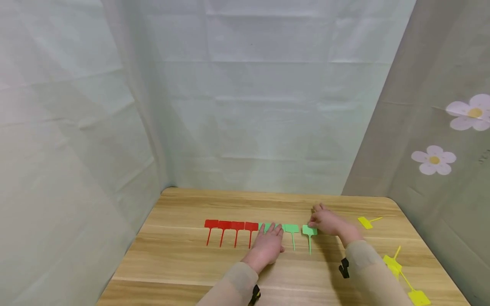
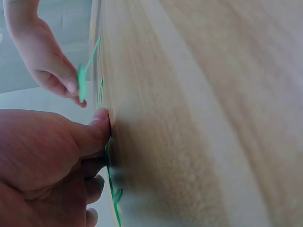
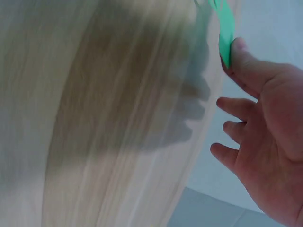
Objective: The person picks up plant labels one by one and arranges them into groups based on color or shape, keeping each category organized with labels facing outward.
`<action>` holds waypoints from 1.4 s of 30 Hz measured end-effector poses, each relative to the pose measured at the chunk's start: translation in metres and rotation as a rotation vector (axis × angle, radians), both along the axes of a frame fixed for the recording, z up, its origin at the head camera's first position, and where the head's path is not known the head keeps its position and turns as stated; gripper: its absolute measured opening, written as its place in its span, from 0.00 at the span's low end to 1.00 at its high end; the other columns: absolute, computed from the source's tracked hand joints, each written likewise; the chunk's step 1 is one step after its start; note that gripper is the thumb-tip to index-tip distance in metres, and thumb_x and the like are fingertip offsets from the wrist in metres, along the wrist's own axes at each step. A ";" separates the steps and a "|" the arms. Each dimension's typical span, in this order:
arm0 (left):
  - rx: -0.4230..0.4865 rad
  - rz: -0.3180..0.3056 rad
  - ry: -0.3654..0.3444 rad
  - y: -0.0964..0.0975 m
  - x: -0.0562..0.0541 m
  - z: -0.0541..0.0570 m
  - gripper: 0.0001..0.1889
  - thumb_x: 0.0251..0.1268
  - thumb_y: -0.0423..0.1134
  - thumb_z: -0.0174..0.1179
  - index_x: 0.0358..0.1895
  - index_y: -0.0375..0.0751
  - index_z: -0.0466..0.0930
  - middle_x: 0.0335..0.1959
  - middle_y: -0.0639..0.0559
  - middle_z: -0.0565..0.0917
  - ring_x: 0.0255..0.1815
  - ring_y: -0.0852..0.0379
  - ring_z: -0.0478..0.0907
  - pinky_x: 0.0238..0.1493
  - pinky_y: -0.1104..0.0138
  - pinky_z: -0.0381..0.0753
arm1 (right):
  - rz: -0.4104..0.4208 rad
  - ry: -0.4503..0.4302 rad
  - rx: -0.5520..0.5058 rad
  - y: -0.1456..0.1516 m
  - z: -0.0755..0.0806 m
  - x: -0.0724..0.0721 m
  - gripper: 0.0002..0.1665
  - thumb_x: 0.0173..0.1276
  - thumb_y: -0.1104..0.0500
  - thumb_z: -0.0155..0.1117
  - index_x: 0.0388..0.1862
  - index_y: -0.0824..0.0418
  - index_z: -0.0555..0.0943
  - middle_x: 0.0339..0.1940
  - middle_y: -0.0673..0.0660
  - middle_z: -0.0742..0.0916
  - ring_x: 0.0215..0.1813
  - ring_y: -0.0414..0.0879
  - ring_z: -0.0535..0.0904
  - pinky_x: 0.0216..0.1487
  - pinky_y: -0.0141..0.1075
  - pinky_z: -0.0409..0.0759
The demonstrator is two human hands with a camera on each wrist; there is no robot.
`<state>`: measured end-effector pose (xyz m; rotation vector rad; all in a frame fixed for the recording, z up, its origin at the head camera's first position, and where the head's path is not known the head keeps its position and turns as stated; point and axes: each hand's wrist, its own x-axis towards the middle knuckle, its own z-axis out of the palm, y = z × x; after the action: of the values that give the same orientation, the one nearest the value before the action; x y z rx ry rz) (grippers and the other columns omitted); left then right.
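Observation:
My right hand pinches the head of a green T-shaped plant label between thumb and index finger, its other fingers spread apart. In the right wrist view the held label hangs over the wood, and its thin stem points towards me in the head view. My left hand rests with outstretched fingers on green labels in a row, partly hiding them. One green label shows just right of those fingers, a small gap from the held one. Several red labels continue the row leftward, heads side by side, stems towards me.
Towards the right edge of the wooden table lie loose yellow labels: a lone one at the back and others nearer, partly overlapping, beside my right sleeve. Pale cloth hangs behind the table and on both sides.

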<state>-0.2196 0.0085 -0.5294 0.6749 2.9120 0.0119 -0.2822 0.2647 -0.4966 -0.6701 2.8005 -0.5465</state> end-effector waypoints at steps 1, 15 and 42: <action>0.001 0.000 0.001 0.000 0.000 0.000 0.34 0.81 0.54 0.59 0.83 0.47 0.67 0.85 0.56 0.64 0.86 0.53 0.55 0.85 0.50 0.54 | 0.003 0.015 0.014 -0.002 -0.002 -0.001 0.08 0.79 0.56 0.67 0.40 0.57 0.89 0.74 0.81 0.71 0.79 0.88 0.49 0.74 0.79 0.54; 0.010 -0.007 0.006 0.001 0.002 0.000 0.34 0.80 0.54 0.59 0.83 0.47 0.68 0.85 0.56 0.64 0.86 0.53 0.56 0.85 0.50 0.54 | -0.049 -0.027 0.058 -0.007 -0.010 -0.008 0.07 0.80 0.57 0.67 0.42 0.58 0.89 0.77 0.83 0.68 0.80 0.85 0.48 0.74 0.78 0.54; 0.031 -0.018 0.010 0.000 -0.001 0.000 0.33 0.80 0.53 0.60 0.82 0.45 0.69 0.84 0.54 0.66 0.86 0.51 0.55 0.85 0.50 0.52 | -0.095 -0.024 -0.005 -0.007 -0.016 -0.012 0.16 0.83 0.50 0.63 0.50 0.61 0.90 0.77 0.81 0.69 0.81 0.85 0.48 0.77 0.74 0.54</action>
<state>-0.2210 0.0081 -0.5295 0.7075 2.9208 0.0512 -0.2942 0.2580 -0.5128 -0.5304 2.8202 -0.5754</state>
